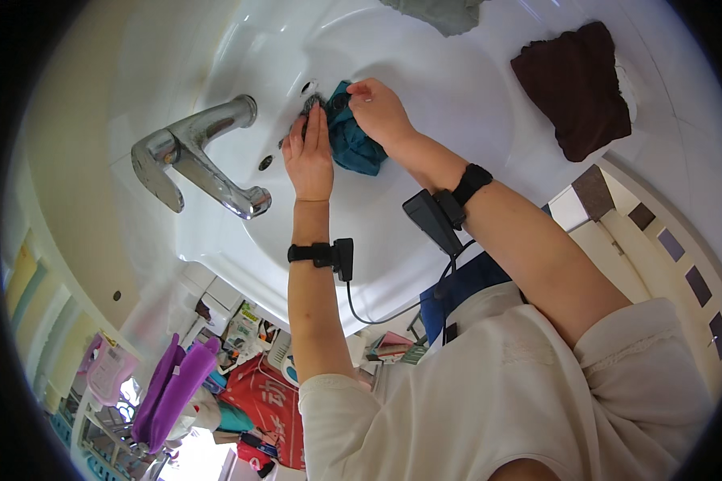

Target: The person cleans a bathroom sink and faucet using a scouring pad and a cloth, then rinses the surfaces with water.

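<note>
My left hand (308,150) lies over a dark, wiry clump (314,103), perhaps a wire scouring pad, its fingers close together and stretched along it. Just right of it, a crumpled teal cloth (356,147) rests in the white washbasin (445,90). My right hand (380,113) pinches the upper edge of this cloth between thumb and fingers. Close to those fingertips, a dark round shape (339,101) shows on the cloth; what it is cannot be made out. Both forearms wear black straps with small cabled devices.
A chrome mixer tap (216,159) stands on the basin's left side, beside two dark holes. Folded brown cloth (577,90) lies on the right rim, grey-green cloth (439,13) at the top. Purple padded objects (177,388) and a red bag (265,403) are below left.
</note>
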The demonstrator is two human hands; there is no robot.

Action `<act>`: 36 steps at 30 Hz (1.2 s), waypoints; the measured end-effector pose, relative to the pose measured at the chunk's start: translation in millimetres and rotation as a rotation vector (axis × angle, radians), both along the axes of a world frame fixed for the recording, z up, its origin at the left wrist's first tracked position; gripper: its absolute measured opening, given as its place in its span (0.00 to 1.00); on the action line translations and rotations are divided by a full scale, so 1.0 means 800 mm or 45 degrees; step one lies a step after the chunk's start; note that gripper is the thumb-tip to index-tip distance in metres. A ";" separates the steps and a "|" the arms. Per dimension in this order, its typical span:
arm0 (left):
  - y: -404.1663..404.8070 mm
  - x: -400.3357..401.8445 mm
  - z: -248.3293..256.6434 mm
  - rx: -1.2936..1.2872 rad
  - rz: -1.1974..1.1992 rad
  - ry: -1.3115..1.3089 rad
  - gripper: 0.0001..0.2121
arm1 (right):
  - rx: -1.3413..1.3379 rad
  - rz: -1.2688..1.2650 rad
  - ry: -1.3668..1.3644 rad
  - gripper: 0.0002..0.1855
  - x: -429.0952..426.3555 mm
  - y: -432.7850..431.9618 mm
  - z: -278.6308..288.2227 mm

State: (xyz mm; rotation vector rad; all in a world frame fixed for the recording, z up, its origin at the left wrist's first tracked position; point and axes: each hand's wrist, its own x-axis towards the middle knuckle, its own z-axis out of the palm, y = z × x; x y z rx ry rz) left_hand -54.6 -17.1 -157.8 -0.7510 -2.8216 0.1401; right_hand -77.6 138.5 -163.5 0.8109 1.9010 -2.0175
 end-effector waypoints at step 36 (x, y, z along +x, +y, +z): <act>0.032 -0.034 0.015 -0.119 -0.050 0.224 0.22 | 0.063 -0.102 0.105 0.15 0.022 -0.028 -0.010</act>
